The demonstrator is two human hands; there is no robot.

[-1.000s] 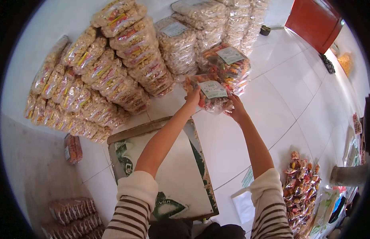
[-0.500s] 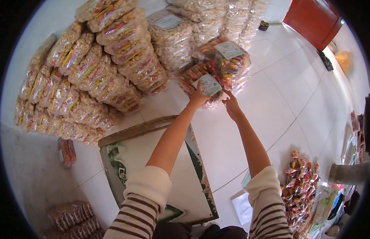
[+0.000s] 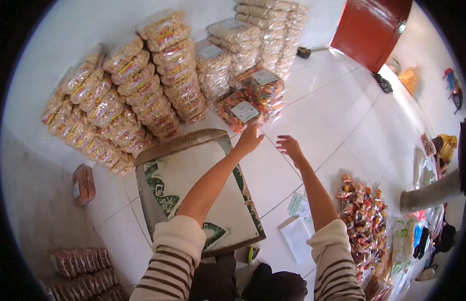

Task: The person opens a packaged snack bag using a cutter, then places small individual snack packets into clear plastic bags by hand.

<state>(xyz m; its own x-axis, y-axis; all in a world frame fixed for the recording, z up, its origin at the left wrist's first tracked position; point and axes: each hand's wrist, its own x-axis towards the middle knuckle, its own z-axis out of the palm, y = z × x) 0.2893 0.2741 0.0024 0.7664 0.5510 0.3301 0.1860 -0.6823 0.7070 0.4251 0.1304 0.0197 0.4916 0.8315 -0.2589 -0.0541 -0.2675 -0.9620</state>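
My left hand is just in front of a clear bag of reddish-brown snacks with a pale label; its fingers are apart and it holds nothing. To its right, my right hand hangs over the floor tiles, fingers spread and empty. A second labelled bag of similar snacks stands right behind the first. Below my left forearm is a worn cardboard box with green print.
Tall stacks of bagged pale snacks line the wall. A heap of small wrapped packets lies at the right, near a white stack of sheets or bags and printed labels. Dark-filled bags sit at lower left. A red door stands at the back.
Both hands have drawn back from the labelled snack bag, which my left hand was touching on its label. The view has shifted, showing more of the box and a green-yellow cutter by my feet.
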